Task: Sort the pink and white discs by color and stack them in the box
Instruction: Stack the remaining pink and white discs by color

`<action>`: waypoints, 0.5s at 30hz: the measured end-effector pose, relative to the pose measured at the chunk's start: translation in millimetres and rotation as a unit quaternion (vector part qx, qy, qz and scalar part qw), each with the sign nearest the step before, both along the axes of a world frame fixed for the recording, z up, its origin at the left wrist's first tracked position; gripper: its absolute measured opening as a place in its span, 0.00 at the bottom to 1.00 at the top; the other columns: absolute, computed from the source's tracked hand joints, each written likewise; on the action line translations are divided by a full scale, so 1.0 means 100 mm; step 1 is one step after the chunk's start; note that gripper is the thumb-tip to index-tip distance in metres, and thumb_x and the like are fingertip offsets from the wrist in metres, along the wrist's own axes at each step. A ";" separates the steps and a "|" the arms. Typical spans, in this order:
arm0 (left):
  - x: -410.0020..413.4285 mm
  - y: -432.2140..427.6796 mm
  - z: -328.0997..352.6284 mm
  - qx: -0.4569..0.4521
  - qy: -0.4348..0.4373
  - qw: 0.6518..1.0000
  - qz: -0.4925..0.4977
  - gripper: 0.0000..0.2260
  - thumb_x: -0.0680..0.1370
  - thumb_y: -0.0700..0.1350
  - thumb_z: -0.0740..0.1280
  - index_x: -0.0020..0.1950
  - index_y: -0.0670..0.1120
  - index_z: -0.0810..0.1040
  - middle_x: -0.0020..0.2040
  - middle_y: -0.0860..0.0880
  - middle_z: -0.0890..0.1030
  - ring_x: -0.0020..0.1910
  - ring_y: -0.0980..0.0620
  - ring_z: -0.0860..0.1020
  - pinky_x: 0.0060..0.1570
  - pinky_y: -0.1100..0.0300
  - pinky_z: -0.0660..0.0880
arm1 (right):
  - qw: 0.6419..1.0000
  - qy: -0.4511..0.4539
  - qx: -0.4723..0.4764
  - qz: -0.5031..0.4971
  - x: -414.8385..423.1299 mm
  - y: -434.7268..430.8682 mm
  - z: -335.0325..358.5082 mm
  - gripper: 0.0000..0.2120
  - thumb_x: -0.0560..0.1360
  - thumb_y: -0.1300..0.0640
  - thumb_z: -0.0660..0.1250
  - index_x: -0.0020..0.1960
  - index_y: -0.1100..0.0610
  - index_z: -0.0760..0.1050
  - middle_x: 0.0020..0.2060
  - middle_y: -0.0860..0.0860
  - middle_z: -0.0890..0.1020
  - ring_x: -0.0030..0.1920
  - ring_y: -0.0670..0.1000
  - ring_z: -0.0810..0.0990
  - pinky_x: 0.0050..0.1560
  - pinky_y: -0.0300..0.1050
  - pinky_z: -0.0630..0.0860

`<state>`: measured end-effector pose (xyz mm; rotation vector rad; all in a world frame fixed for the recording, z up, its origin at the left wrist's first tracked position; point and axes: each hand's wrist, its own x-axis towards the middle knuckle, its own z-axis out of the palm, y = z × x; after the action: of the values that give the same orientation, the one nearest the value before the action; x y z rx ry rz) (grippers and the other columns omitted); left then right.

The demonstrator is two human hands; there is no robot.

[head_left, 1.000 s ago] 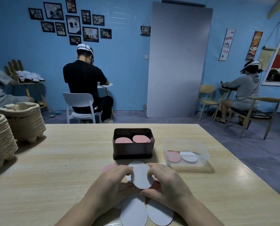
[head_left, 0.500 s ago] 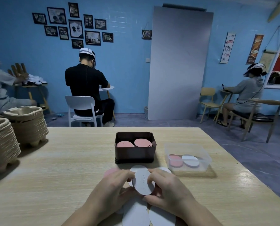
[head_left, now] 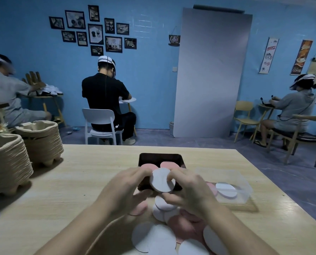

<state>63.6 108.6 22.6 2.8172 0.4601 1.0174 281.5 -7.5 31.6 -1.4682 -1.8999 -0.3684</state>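
The left hand point(head_left: 127, 188) & right hand point(head_left: 188, 190) pinch one white disc point(head_left: 161, 180) between them. Left fingertips curl on its left edge; right thumb & fingers curl on its right edge. The disc is held up off the bench point(head_left: 79, 181), face toward the camera & a bit tilted, just in front of the box point(head_left: 161, 155), hiding part of its near wall. One disc or a thin stack: can't tell.

Step, prob.: sorting is mid-way, w/ a white picked out & squared up before it goes in. The next move calls for laying it flat on a white stack. But the box shows only pink discs point(head_left: 147, 166) in both visible spots, so the place for whites isn't clear. Care is needed not to mix colours.

The disc looks thin, flat, matte & round, w/ a visible rim; prob. light.

Under the hands a loose pile point(head_left: 153, 238) of white & pink lies overlapped on the bench. Right of the box, a clear tub point(head_left: 245, 186) holds a pink & a white.
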 end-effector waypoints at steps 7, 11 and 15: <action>-0.12 0.43 -0.10 0.018 0.046 0.997 0.065 0.21 0.80 0.59 0.62 0.72 0.54 0.73 0.72 0.57 0.73 0.68 0.54 0.73 0.64 0.51 0.74 | 0.996 0.047 -0.024 -0.078 0.16 0.55 0.24 0.18 0.64 0.39 0.71 0.43 0.49 0.70 0.38 0.45 0.78 0.39 0.51 0.74 0.38 0.49 0.75; -0.17 0.44 -0.23 0.005 0.048 0.997 0.055 0.23 0.81 0.59 0.62 0.75 0.57 0.69 0.75 0.62 0.68 0.72 0.60 0.68 0.68 0.58 0.68 | 0.988 0.057 -0.107 -0.094 0.23 0.85 0.26 0.19 0.62 0.37 0.70 0.42 0.47 0.68 0.37 0.44 0.78 0.40 0.51 0.75 0.40 0.51 0.78; -0.15 0.43 -0.25 -0.014 0.039 0.998 0.054 0.24 0.80 0.57 0.65 0.76 0.57 0.69 0.75 0.63 0.68 0.71 0.61 0.68 0.68 0.64 0.65 | 0.977 0.064 -0.180 -0.091 0.22 1.10 0.27 0.21 0.61 0.34 0.73 0.43 0.45 0.69 0.36 0.42 0.75 0.40 0.48 0.75 0.41 0.50 0.79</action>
<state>48.3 152.1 -2.3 2.8419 0.6346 0.9153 303.4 102.2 58.8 -1.8637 -1.7976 -0.0072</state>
